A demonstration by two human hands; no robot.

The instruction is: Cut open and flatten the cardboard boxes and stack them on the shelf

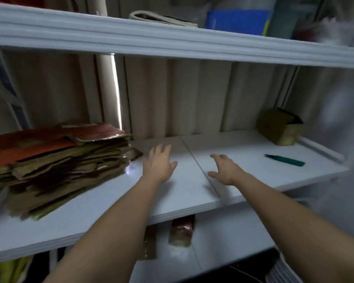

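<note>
Both my grips, left hand point(158, 163) and right hand point(225, 170), hang released over the shelf point(102, 203). Uncut cardboard box point(278, 127) sits far right; I'd fetch the green cutter point(285, 160) just right first. Flattened stack point(57, 160) lies left.

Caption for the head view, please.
Both empty hands, left hand and right hand, over white shelf beside stacked flattened brown cardboard.

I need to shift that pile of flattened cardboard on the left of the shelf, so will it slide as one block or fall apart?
The flattened cardboard stack probably shears apart: its sheets are uneven and crumpled. The white shelf looks glossy, so the bottom may slide easily. Likely heavy.
</note>
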